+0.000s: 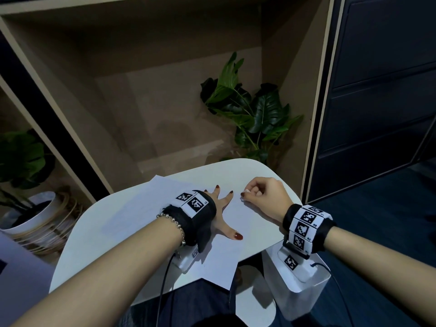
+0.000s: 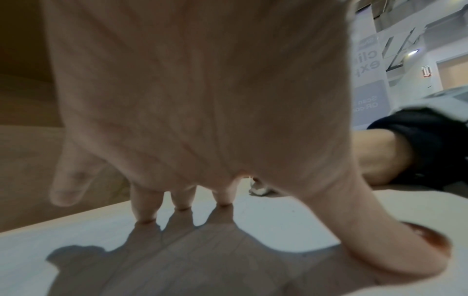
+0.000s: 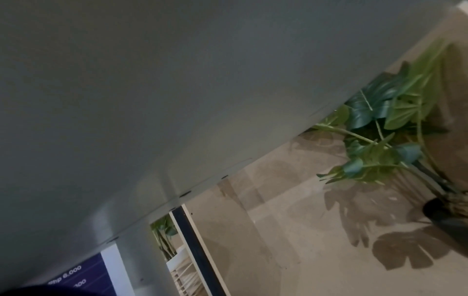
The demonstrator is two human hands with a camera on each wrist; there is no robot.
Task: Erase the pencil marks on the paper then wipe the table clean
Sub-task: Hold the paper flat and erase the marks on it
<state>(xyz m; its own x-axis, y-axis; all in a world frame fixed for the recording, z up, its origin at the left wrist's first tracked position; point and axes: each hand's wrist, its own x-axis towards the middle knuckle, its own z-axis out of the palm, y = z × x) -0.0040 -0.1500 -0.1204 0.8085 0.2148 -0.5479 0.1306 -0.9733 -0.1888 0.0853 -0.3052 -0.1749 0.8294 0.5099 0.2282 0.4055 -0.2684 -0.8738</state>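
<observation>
A white sheet of paper (image 1: 146, 208) lies on the small white rounded table (image 1: 247, 171), and its near corner hangs over the front edge. I cannot make out any pencil marks on it. My left hand (image 1: 223, 211) presses flat on the sheet with fingers spread; the left wrist view shows the fingertips (image 2: 222, 198) and thumb down on the paper (image 2: 278, 220). My right hand (image 1: 246, 194) is curled just right of the left fingers and pinches a small white eraser (image 1: 247, 191) against the sheet. The eraser (image 2: 258, 190) peeks out between my left fingers. The right wrist view shows no hand.
A leafy plant (image 1: 254, 114) stands on the floor behind the table. A white pot in a wicker stand (image 1: 35, 215) sits at the left. A white box (image 1: 302, 274) stands below my right wrist. Dark cabinet panels (image 1: 377, 90) rise at the right.
</observation>
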